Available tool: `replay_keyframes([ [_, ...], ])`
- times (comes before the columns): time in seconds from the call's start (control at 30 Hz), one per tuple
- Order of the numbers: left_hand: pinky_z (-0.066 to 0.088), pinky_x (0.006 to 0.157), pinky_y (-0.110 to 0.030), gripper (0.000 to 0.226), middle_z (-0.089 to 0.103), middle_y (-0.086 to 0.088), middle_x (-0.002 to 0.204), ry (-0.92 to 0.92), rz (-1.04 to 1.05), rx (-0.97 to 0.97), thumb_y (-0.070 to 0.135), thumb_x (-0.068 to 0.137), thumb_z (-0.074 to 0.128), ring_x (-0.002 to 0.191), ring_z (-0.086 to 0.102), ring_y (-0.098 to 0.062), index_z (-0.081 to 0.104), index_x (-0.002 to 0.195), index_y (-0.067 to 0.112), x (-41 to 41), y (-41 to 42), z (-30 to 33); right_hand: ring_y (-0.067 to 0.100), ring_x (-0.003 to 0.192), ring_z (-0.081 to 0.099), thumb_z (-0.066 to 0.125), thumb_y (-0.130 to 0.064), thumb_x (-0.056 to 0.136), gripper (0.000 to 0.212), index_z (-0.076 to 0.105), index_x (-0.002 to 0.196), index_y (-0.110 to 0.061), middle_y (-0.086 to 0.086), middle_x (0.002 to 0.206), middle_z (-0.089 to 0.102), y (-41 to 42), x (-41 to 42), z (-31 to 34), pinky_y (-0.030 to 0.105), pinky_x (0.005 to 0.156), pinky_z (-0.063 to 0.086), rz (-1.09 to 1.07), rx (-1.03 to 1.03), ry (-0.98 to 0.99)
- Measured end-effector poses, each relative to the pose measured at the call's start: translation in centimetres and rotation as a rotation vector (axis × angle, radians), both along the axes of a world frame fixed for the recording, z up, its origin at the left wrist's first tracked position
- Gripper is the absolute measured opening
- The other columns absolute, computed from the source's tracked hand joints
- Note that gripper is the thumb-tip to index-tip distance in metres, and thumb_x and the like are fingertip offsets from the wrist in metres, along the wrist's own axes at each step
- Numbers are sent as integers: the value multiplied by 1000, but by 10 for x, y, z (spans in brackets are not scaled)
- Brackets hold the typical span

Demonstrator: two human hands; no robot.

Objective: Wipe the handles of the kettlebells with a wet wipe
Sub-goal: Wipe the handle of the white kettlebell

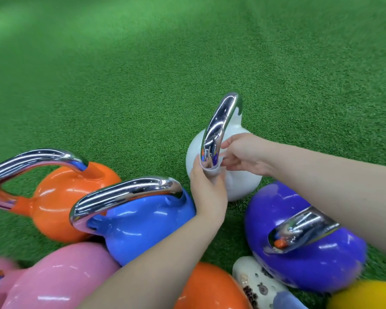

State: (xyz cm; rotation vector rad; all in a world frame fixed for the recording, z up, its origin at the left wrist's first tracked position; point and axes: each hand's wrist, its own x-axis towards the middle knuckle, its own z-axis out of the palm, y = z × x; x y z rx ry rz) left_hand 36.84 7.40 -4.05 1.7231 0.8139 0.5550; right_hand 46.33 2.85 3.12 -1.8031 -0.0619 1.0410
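Fingers (204, 172) pinching wet wipe (211, 169), chrome handle (218, 128)

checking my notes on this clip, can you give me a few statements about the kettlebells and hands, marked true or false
1. The left hand holds the wet wipe round the white kettlebell handle. True.
2. The white kettlebell's handle is black. False: shiny chrome.
3. The right hand rests on the purple kettlebell. False: it is at the white one's handle.
4. The blue kettlebell lies beside an orange kettlebell. True.
5. The floor is bare concrete. False: green turf.

wet wipe (211, 172) around chrome handle (218, 126)
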Motion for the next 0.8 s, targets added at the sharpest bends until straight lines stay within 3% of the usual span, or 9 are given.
replay_keyframes([
  [0.07,43,73,-8,39,60,17,85,-38,-36,-84,-1,79,66,74,57,14,52,94,32,4,7,6,22,74,48,30,3,92,25,45,84,-15,8,69,52,0,1,-2,30,72,49,30,4,-2],
  [0.17,41,64,-11,34,60,14,78,3,-36,-36,7,75,72,68,55,6,50,81,32,8,13,4,20,65,47,31,5,91,23,45,88,-13,5,65,57,-1,1,-4,30,70,50,3,22,-23],
  [0.3,40,63,-11,27,63,6,81,11,57,21,13,71,75,74,57,-9,55,84,27,12,11,0,18,65,51,35,7,89,26,45,79,-15,8,72,54,-1,-1,-7,28,73,50,29,-8,-80],
  [0.43,45,73,-15,38,62,12,78,-21,-2,45,-1,72,69,75,58,-3,53,78,33,0,10,-7,13,62,53,40,3,92,25,44,75,-16,6,74,54,-2,-1,-10,25,61,50,56,-72,-142],
  [0.5,41,70,-6,46,57,13,77,-2,-20,87,-13,71,59,71,52,5,53,76,32,-5,12,-9,15,62,53,36,0,93,24,43,76,-15,6,77,55,-3,-1,-12,26,62,47,100,-113,-156],
  [0.57,36,68,-1,40,51,13,83,61,20,136,-15,73,53,73,48,3,59,82,23,-6,10,-11,19,63,54,32,-1,94,24,42,77,-15,7,78,56,-3,-3,-12,27,66,47,120,-138,-160],
  [0.63,34,73,-2,28,49,3,94,119,146,87,-9,78,54,82,47,-9,64,99,8,-4,2,-15,21,66,56,30,-1,94,25,41,77,-15,8,79,56,-3,-4,-14,28,67,47,123,-141,-167],
  [0.7,33,78,-12,30,52,-14,105,183,278,-9,-2,79,59,94,50,-23,59,109,-1,2,-9,-18,25,70,58,31,1,93,24,42,77,-14,10,81,58,-1,-6,-15,31,68,50,138,-155,-185],
  [0.8,33,92,-28,46,47,-21,119,243,391,-174,8,76,67,112,47,-34,49,118,-1,18,-18,-9,33,91,62,41,3,88,17,50,80,-8,20,98,65,2,-4,-14,44,86,52,147,-218,-338],
])
